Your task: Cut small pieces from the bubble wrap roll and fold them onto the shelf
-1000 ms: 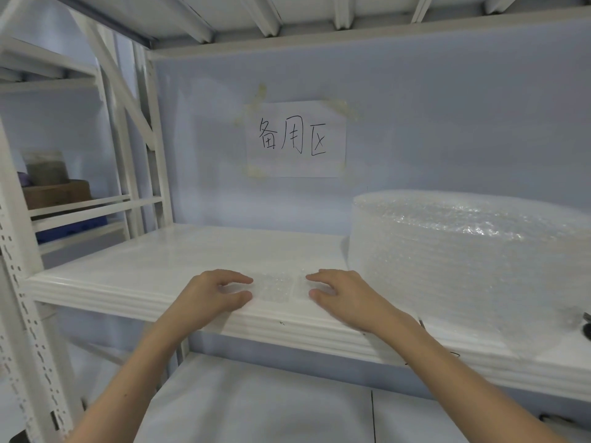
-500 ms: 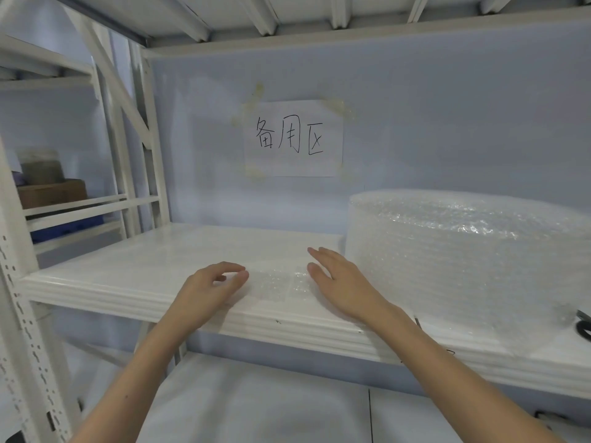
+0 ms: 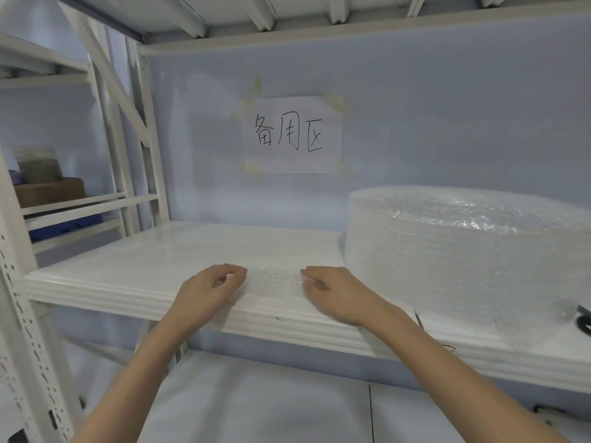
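Observation:
A small clear bubble wrap piece [image 3: 273, 281] lies flat near the front edge of the white shelf [image 3: 134, 276]. My left hand [image 3: 208, 290] rests on its left edge with fingers curled on the wrap. My right hand [image 3: 332, 290] presses on its right edge, fingers bent. To the right, the big bubble wrap roll [image 3: 463, 251] lies on its flat side on the same shelf, close to my right hand but apart from it.
A paper sign [image 3: 292, 135] with handwritten characters is taped to the blue back wall. White rack uprights [image 3: 19, 298] stand at the left. A neighbouring rack holds a cardboard box [image 3: 48, 191]. A black object [image 3: 583, 321] pokes in at the right edge.
My right hand, which lay flat and further back on the wrap half a second ago, has drawn back to the piece's right edge with fingers curled. My left hand stayed at the left edge.

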Available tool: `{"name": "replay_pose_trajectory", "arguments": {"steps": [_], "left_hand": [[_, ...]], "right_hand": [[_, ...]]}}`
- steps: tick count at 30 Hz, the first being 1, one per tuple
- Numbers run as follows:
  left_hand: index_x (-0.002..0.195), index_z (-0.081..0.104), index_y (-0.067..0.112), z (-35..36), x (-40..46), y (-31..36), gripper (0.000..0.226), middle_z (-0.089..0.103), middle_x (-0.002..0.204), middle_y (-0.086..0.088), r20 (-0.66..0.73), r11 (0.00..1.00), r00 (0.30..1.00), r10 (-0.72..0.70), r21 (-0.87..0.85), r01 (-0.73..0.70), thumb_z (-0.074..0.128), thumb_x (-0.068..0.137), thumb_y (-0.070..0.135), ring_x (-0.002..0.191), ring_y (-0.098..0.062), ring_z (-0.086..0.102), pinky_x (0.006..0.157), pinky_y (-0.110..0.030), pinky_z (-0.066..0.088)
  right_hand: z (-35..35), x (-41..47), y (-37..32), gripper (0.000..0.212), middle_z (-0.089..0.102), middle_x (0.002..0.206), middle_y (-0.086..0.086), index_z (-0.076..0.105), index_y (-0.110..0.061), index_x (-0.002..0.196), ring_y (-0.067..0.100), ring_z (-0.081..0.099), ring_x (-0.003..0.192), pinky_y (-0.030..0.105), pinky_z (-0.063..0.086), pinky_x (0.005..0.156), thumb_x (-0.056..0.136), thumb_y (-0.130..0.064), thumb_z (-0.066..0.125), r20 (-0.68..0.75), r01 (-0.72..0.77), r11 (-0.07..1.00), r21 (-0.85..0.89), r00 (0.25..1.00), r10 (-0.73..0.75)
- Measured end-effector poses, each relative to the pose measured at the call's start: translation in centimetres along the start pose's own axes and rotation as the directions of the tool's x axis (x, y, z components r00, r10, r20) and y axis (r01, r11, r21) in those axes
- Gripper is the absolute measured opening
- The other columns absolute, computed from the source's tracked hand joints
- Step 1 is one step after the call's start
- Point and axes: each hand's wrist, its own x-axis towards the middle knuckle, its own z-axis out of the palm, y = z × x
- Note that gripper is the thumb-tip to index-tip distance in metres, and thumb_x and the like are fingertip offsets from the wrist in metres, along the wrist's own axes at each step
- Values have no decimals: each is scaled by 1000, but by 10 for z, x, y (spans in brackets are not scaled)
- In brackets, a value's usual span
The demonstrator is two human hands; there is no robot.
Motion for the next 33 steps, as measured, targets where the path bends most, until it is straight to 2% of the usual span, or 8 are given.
{"name": "replay_pose_trajectory", "arguments": {"steps": [3,6,9,12,18,24,30,33], "left_hand": [[109,65,49,-1,-4,1,47,63,122,18,52,1000,999,1,30,-3,50,70,68,115,-8,57,103,-37,43],[114,63,49,-1,-5,2,36,60,123,19,86,997,996,8,77,-15,62,79,56,117,-8,55,98,-32,43],[105,60,56,0,-5,3,29,62,120,19,76,996,997,13,92,-20,62,76,56,115,-9,57,96,-32,44],[95,55,63,1,-3,4,26,65,115,18,57,995,998,16,96,-22,57,68,61,110,-9,59,94,-32,45],[114,56,56,-1,-2,-2,53,64,120,16,53,997,999,9,73,-13,55,63,68,113,-10,58,100,-36,45],[108,63,49,-3,-4,-1,45,57,128,19,45,999,999,12,49,-14,55,67,68,117,-8,54,98,-32,42],[103,68,46,-4,-1,3,44,57,136,11,105,996,994,28,86,-37,47,70,66,118,-8,56,106,-35,40],[109,70,35,-5,-1,4,22,55,141,4,50,995,996,76,63,-79,57,91,38,124,-12,51,101,-28,34]], "right_hand": [[4,4,5,33,52,76,-4,52,-13,70,25,57,82,39,46,74,89,-36,38,-10,-14,997,-72,1000,13],[5,6,5,31,38,77,-16,38,-30,58,20,44,85,28,35,75,88,-38,41,-1,-5,997,-82,1000,5],[6,5,4,31,55,124,0,66,-22,100,21,45,123,32,35,99,91,-41,44,57,10,996,-86,998,-5],[5,-1,-5,55,35,154,3,48,-15,138,21,29,142,35,27,113,93,-46,45,46,11,996,-89,999,-7],[9,-3,-12,55,27,158,5,45,-15,140,21,23,144,32,23,112,94,-46,42,20,30,994,-109,999,-28],[12,-3,-9,54,28,158,3,42,-24,142,18,21,145,33,21,113,94,-48,38,-24,12,997,-81,1000,-14],[10,-6,-8,51,54,137,0,57,-19,127,22,42,133,35,37,106,93,-50,35,17,0,997,-83,1000,1],[8,-17,-7,55,20,160,-1,39,-35,143,17,19,146,35,22,114,92,-57,33,14,15,999,-49,1000,-15]]}}
